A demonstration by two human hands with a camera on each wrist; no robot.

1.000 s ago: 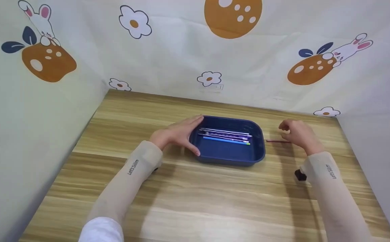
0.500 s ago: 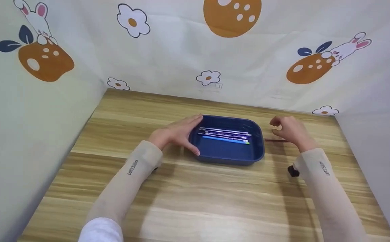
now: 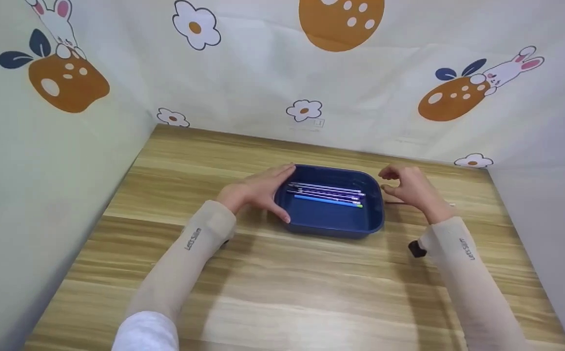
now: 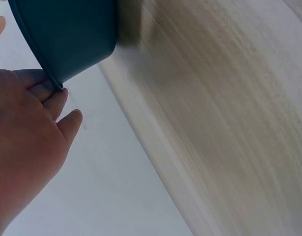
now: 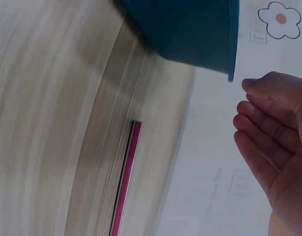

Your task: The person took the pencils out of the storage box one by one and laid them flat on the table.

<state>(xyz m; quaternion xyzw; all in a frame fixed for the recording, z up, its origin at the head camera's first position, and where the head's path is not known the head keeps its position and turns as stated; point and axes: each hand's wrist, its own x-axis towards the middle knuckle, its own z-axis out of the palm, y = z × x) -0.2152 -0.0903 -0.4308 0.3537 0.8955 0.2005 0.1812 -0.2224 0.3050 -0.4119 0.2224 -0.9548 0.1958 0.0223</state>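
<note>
A dark blue rectangular plastic box (image 3: 326, 225) stands on the wooden table, with several pencils (image 3: 327, 196) lying side by side in it, purple-toned ones and a bright blue one. My left hand (image 3: 255, 192) spans the box's left end, thumb at the near corner and fingers at the far one. In the left wrist view, its fingertips (image 4: 56, 102) are at the rim. Just right of the box hovers my right hand (image 3: 411, 187), holding nothing, its fingers loosely bent and close to the rim. Beneath it a dark red pencil (image 5: 125, 182) lies on the table, partly hidden in the head view.
Fabric walls with printed flowers (image 3: 304, 110) and oranges enclose the wooden table (image 3: 282, 292) at the back and both sides. A small black device (image 3: 417, 248) shows under the right sleeve (image 3: 457, 253).
My right hand has moved left from above the red pencil to beside the box's right rim. The pencil stays on the table; my left hand keeps its place at the box.
</note>
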